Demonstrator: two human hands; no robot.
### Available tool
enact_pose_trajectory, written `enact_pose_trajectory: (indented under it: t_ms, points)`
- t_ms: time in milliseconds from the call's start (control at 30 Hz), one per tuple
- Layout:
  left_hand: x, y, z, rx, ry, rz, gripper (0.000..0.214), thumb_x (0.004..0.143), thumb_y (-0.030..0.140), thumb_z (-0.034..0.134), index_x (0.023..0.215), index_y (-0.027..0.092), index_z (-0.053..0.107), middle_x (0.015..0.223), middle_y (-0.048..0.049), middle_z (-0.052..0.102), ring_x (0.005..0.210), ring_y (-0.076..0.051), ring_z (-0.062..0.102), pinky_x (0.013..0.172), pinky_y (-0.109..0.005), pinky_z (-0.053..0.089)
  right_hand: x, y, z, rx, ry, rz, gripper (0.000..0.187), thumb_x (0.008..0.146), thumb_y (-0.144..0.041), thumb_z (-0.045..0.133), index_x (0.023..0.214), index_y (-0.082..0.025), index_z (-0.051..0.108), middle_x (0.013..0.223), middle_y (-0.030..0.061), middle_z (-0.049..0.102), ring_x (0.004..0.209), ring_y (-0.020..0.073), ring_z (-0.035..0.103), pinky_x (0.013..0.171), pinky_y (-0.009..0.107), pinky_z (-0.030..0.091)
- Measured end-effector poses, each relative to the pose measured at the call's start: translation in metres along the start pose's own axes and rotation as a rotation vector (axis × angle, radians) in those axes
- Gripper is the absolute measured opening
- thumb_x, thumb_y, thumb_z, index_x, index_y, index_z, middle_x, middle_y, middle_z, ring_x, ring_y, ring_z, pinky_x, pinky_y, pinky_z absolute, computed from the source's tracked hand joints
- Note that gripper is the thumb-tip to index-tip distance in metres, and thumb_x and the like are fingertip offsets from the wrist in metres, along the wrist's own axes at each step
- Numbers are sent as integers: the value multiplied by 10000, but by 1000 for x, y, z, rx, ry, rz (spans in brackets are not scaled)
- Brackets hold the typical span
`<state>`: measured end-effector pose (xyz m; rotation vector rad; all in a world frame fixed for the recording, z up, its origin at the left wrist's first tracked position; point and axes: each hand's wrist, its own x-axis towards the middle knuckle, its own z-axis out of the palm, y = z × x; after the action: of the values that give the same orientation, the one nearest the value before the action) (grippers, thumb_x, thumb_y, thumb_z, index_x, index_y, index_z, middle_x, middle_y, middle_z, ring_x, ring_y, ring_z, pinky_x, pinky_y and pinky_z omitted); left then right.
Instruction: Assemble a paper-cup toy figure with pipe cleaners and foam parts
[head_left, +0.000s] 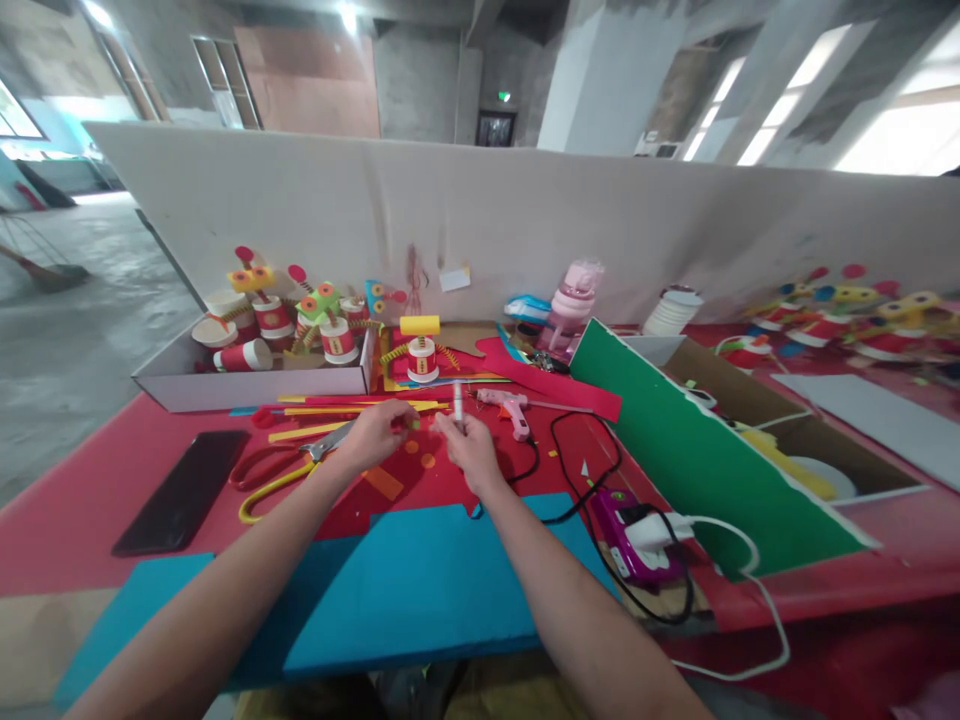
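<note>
My right hand (472, 452) is closed around a slim white pen-like tube (458, 402), which stands upright between the fingers. To its left, my left hand (381, 435) has its fingers pinched together, with a small yellow-green piece (415, 424) at the tips. Beyond the hands stands a paper-cup figure (423, 358) with a yellow roll for a head and folded-paper arms. Orange paper scraps (384, 482) lie under the hands. Scissors (277, 475) with red and yellow handles rest beside my left wrist, and a pink glue gun (514, 408) lies right of my right hand.
A box (259, 390) of cup figures stands at the left, behind a black phone (180, 492). On the right are a green-sided box (705, 460) and a purple power strip (637, 540) with trailing cables. Blue board (420, 590) covers the near edge; a white partition (480, 220) closes the back.
</note>
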<state>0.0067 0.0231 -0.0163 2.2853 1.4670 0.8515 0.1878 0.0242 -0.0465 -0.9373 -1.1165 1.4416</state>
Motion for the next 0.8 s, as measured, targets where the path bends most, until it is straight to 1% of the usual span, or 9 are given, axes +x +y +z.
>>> enact_pose_trajectory:
  t_ms: [100,200,333,367,433,533,633,733,800]
  points:
    - [1,-15,1,215,48,-31,162,789,178,582,944,190,627,913,-53,678,855,-201,602,767,-303,478,4,-2,-5,101,50,-5,497,740,-631,609,532,-191,507,492,-18,505,376,67,359,362,224,251]
    - [-5,-20,-6,431,55,35,205,821,181,554,1008,172,635,1001,-110,669,961,-262,571,824,-363,471,6,-4,-9,137,42,-28,536,787,-661,510,518,-197,513,486,4,522,425,99,448,403,230,331]
    - [-24,-13,-19,436,71,82,259,826,94,451,975,158,653,955,-104,662,936,-239,576,797,-339,474,5,-9,-12,113,-15,21,561,824,-703,419,663,-199,606,371,-58,361,330,85,310,348,225,244]
    - [-29,-11,-21,411,42,114,273,805,66,440,932,164,662,923,-90,661,916,-222,583,785,-320,472,4,-10,-12,125,-28,34,567,824,-711,413,698,-197,617,374,-60,369,328,85,309,346,225,254]
    - [-37,-8,-23,363,-48,197,292,757,33,439,858,175,674,853,-66,656,862,-194,590,755,-289,465,3,-11,-12,150,-41,46,545,810,-706,454,752,-192,624,445,-32,486,374,93,395,380,227,336]
    - [-43,-6,-21,333,-187,282,343,719,31,447,896,186,696,812,-53,650,803,-178,592,716,-276,454,3,-9,-11,125,-39,14,391,739,-578,649,831,-200,613,654,3,639,512,104,537,490,227,437]
    - [-45,-5,-17,347,-264,313,413,730,57,452,1036,199,691,845,-63,660,816,-188,602,723,-284,453,4,-4,-13,32,-28,-13,288,680,-409,735,814,-214,570,638,-38,610,487,81,502,462,199,391]
    - [-47,-2,-13,397,-294,332,444,744,81,463,1114,206,676,855,-75,662,823,-204,602,722,-297,446,5,2,-15,-74,-27,-13,219,703,-357,678,735,-222,508,535,-77,516,410,73,404,400,198,300]
    - [-48,0,-10,436,-310,329,465,749,88,469,1152,212,665,838,-79,659,804,-211,598,704,-303,438,4,5,-15,-182,-23,-50,180,710,-323,639,696,-223,490,505,-83,473,410,77,383,406,204,287]
